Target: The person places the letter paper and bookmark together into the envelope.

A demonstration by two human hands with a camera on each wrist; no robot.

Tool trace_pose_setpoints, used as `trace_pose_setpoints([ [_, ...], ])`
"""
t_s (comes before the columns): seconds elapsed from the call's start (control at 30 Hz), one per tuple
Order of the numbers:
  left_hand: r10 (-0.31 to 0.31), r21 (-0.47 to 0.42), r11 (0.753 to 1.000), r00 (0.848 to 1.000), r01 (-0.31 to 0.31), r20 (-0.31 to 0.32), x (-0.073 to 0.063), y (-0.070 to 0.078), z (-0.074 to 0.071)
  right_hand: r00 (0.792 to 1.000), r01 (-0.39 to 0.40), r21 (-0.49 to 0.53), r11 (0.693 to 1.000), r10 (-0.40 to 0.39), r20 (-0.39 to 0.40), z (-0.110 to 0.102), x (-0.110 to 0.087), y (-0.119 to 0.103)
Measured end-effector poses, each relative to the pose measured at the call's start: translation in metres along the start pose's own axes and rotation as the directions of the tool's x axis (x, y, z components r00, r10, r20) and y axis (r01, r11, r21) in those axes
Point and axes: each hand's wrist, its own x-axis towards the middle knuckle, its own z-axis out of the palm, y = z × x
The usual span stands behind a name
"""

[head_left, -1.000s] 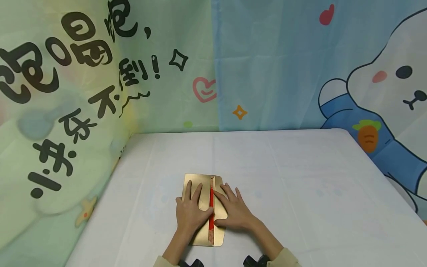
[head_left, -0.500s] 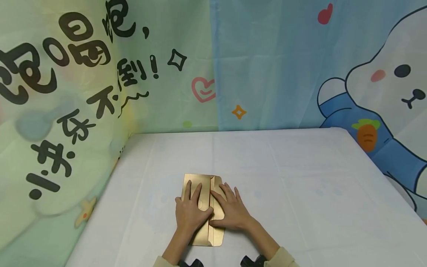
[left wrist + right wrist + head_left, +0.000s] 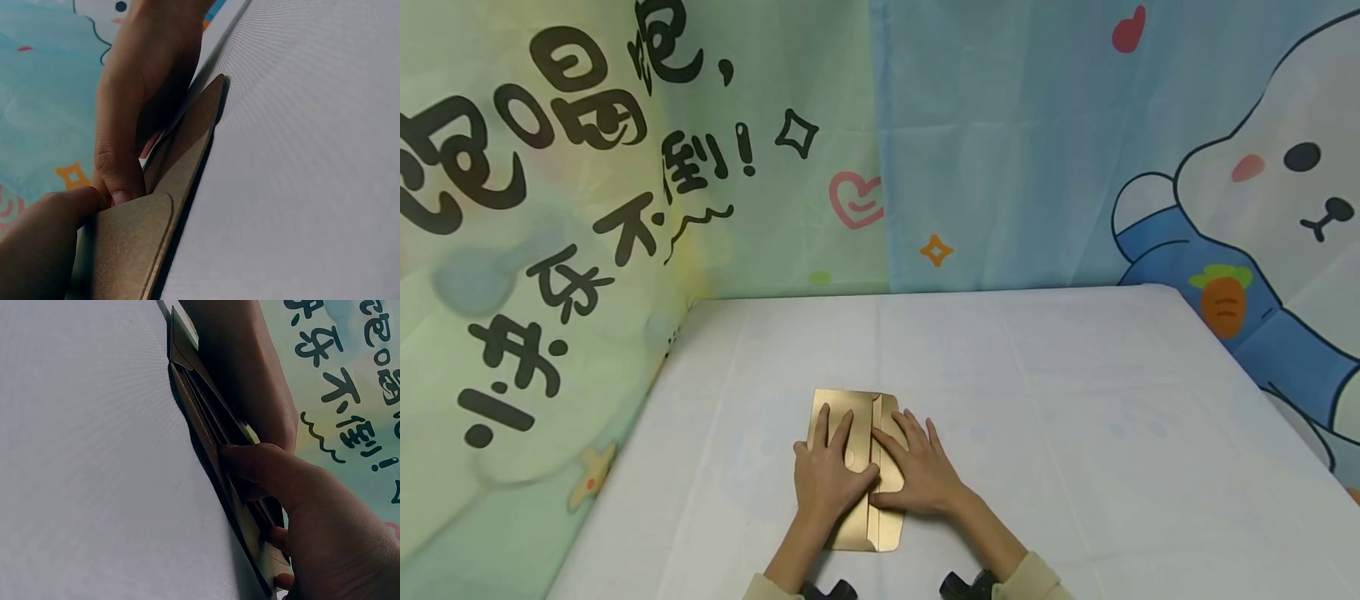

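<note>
A gold paper envelope (image 3: 856,533) lies on the white-covered table, its long slit running away from me. My left hand (image 3: 830,479) rests on the left panel, fingers spread and straight, thumb reaching to the slit. My right hand (image 3: 925,479) lies over the narrower right-hand flap, fingers spread, with thumb and index fingertips at the slit. In the left wrist view the two thumbs nearly meet above the gold envelope (image 3: 134,244). From the right wrist, the envelope's edge (image 3: 194,412) shows slightly raised layers, and my right thumb (image 3: 262,465) touches the flap.
A white cloth (image 3: 1075,433) covers the table around the envelope. Printed curtains stand behind it (image 3: 1000,150) and along the left side (image 3: 550,333). Dark wrist-worn devices (image 3: 966,585) show at the bottom edge.
My right hand has shifted slightly left with the right flap. The red strip that showed along the slit is now covered by gold. My left hand has stayed in place.
</note>
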Motion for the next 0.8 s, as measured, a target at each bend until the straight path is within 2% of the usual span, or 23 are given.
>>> trace_pose_setpoints([
  [0.3,0.012,-0.025,1.000,0.999,-0.013,-0.041,-0.0009,-0.0007,0.0021,1.000,-0.014,0.003,1.000,0.014,0.021,-0.0025,-0.0005,-0.0021],
  [0.57,0.019,-0.044,0.999,0.998,-0.022,-0.067,0.0001,-0.0004,0.0037,1.000,-0.011,0.007,1.000,0.011,0.008,-0.0046,-0.0012,-0.0022],
  [0.8,0.023,-0.082,0.996,0.995,-0.031,-0.100,-0.0015,-0.0005,0.0060,1.000,-0.002,0.056,0.998,0.001,0.020,-0.0062,-0.0023,0.0007],
])
